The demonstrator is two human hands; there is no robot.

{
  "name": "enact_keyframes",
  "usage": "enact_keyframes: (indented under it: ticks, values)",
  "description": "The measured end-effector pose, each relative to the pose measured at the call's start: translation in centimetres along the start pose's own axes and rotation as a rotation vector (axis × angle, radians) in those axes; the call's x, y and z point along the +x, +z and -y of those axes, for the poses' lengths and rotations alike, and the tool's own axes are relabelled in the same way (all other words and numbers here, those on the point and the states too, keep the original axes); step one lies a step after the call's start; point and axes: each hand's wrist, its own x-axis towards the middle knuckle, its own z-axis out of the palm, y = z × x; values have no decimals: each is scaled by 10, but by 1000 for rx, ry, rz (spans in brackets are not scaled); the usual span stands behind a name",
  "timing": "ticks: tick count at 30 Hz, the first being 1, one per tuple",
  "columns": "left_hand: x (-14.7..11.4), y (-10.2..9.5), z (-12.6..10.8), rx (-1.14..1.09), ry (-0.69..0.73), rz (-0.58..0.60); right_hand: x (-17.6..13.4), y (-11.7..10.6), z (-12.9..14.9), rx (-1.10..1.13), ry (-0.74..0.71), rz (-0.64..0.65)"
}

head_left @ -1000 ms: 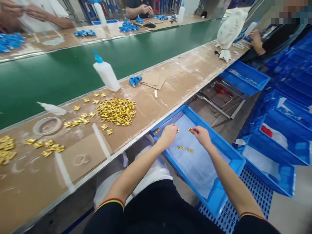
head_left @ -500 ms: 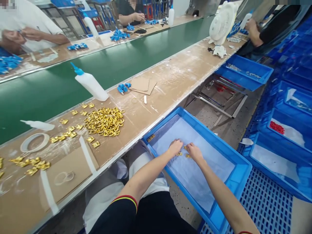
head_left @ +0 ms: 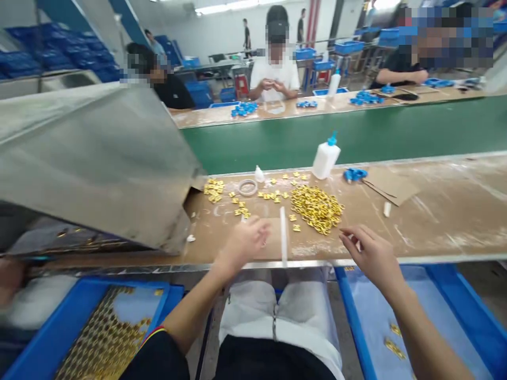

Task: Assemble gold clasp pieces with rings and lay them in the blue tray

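Note:
My left hand (head_left: 242,244) hovers over the near edge of the brown worktable (head_left: 435,211), fingers loosely curled, holding nothing that I can see. My right hand (head_left: 370,257) is beside it to the right, fingers spread and empty. A heap of small gold metal parts (head_left: 317,207) lies just beyond both hands, with scattered gold pieces (head_left: 237,203) to its left. A white strip (head_left: 283,236) lies between my hands. The blue bin (head_left: 455,311) at lower right holds a few gold pieces (head_left: 393,345) on white lining.
A white glue bottle (head_left: 325,158) with a blue cap, a tape ring (head_left: 247,187) and cardboard pieces (head_left: 390,186) sit farther back. A green conveyor belt (head_left: 356,138) runs behind. A large metal housing (head_left: 91,163) fills the left. Another blue bin (head_left: 99,332) at lower left holds rows of gold parts. People work across the belt.
My view swung left from the right-hand blue bin to the worktable. Both hands left the bin and rose over the table's near edge, now empty.

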Motion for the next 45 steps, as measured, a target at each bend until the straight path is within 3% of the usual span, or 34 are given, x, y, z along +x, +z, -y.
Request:
enact_keyframes:
  ticks: [2, 5, 8, 12, 16, 20, 27, 35, 45]
  values:
    - [17, -27, 60, 142, -215, 19, 52, 28, 18, 29, -66, 104]
    - [42, -38, 126, 227, -360, 50, 118, 77, 41, -34, -17, 322]
    - [62, -26, 163, 211, -355, 100, 163, 125, 61, -58, 13, 470]
    - [80, -13, 185, 176, -296, 221, 193, 173, 90, -28, -34, 592]
    - [86, -13, 199, 175, -263, 289, 203, 200, 118, 10, -80, 700]
    - [85, -14, 203, 185, -261, 315, 201, 210, 132, -9, -73, 766]
    - [90, -13, 194, 175, -193, 351, 195, 210, 140, -110, -51, 815]
    - [77, -15, 185, 189, -162, 313, 201, 207, 141, -155, -64, 806]
    - [84, -13, 188, 152, -78, 312, 200, 205, 142, -164, -36, 774]
